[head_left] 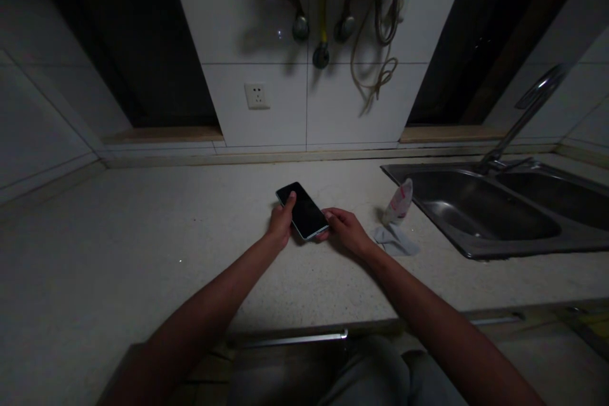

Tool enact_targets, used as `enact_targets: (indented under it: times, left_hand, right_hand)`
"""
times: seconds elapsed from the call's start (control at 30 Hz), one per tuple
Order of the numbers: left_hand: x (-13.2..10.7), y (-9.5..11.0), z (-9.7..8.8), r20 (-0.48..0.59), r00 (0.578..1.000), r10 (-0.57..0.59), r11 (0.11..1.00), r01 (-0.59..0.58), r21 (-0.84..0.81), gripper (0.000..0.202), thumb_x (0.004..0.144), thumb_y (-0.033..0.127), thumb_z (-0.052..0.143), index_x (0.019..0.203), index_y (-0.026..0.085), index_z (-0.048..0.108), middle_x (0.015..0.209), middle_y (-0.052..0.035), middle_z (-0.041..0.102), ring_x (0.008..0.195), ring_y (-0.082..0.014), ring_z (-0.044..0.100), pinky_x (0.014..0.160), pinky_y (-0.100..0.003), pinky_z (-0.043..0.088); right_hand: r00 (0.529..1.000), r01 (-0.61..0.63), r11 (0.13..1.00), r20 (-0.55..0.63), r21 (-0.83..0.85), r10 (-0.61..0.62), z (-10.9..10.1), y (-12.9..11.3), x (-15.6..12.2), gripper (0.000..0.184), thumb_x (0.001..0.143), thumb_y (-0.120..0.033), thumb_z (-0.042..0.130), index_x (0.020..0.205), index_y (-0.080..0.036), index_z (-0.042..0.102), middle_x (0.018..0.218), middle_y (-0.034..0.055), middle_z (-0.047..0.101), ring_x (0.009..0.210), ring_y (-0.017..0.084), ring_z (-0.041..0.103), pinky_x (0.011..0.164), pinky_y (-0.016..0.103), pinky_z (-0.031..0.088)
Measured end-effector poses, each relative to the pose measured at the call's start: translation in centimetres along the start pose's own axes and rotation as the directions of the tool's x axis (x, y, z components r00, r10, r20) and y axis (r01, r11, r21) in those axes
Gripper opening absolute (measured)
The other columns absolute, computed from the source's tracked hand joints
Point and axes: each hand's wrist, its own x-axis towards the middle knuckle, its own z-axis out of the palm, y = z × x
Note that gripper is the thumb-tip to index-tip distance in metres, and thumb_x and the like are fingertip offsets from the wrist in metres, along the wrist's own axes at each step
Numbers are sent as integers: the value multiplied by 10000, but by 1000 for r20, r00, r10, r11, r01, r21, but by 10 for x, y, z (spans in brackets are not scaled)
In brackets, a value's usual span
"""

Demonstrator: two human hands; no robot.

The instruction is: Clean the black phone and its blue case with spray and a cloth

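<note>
A smartphone (305,214) with a dark screen is held above the pale countertop, tilted, its screen facing up toward me. My left hand (281,221) is closed on its left side, the thumb lying over the screen's edge. At the phone's lower right corner, my right hand (343,227) has its fingers pinched on the edge. The fingers under the phone are mostly hidden. To the right of my right hand, a grey cloth or wipe (396,241) lies crumpled on the counter. Just behind it stands a small white packet with pink marks (399,202).
A double steel sink (469,248) with a tall faucet (516,117) is set into the counter (143,228) on the right. On the tiled back wall are a power socket (257,96), capped pipes (321,56) and a hanging cord (378,84). Drawer handles (295,340) line the front edge.
</note>
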Motion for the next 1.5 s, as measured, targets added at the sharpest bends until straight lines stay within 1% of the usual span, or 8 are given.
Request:
enact_targets:
  times: [0.33,0.53,0.9,1.03,1.13,1.27,1.37,1.5]
  left_hand:
    - [1,3,-1,62,998,23,1000,-22,-9,398,752,494,805,860,127,697,826,-93,749,728,-194,704,750,-305,572]
    - [0,4,1,59,998,-30,997,34,-66,376,771,468,800,874,126,684,813,-89,744,700,-195,701,733,-325,588]
    - [-5,9,1,192,977,-94,994,104,-40,566,717,648,762,872,111,671,804,-97,729,694,-194,686,695,-330,587]
    - [-8,8,-3,283,958,-49,997,29,74,654,586,724,799,784,120,642,678,-47,662,576,-152,610,565,-277,520]
    - [-10,6,-4,320,947,-24,982,-37,184,694,578,785,756,773,134,617,652,-33,630,549,-147,575,530,-273,479]
    - [-8,2,-1,242,963,122,936,-192,294,717,695,828,622,935,153,604,784,-53,648,682,-182,617,617,-291,490]
    - [-10,1,2,161,939,303,816,-343,465,704,771,701,666,1197,158,531,985,-91,660,864,-213,641,766,-320,496]
    - [-23,3,3,361,869,339,640,-495,588,826,727,530,789,1377,170,430,1237,-148,608,1102,-264,603,979,-399,447]
  right_hand:
    - [999,44,999,24,-4,-44,2,-4,-1,385,806,-567,665,937,-207,701,671,29,726,589,216,697,631,377,577]
    - [997,81,996,18,-40,-80,2,-4,-2,360,840,-530,643,991,-206,689,643,19,718,582,210,688,626,361,569]
    - [984,-74,984,173,160,46,-4,-5,-4,400,802,-470,758,1036,-160,664,833,46,747,653,166,717,686,325,600]
    - [936,-205,953,328,224,124,-4,-4,-9,426,769,-439,801,1043,-144,663,887,81,759,735,188,746,741,338,610]
    - [894,-281,939,410,197,181,-3,-2,-11,465,705,-396,847,1039,-138,651,847,82,765,763,202,755,751,340,615]
    - [930,-261,952,304,157,205,1,-1,-9,357,683,-361,831,888,-144,635,756,54,746,703,190,747,709,318,615]
    - [947,-259,956,232,139,223,4,-2,-7,330,665,-348,800,872,-157,626,754,38,736,680,187,738,688,322,615]
    - [982,-171,983,95,58,166,1,0,-5,308,658,-357,750,860,-174,605,675,-17,665,602,154,670,616,301,583]
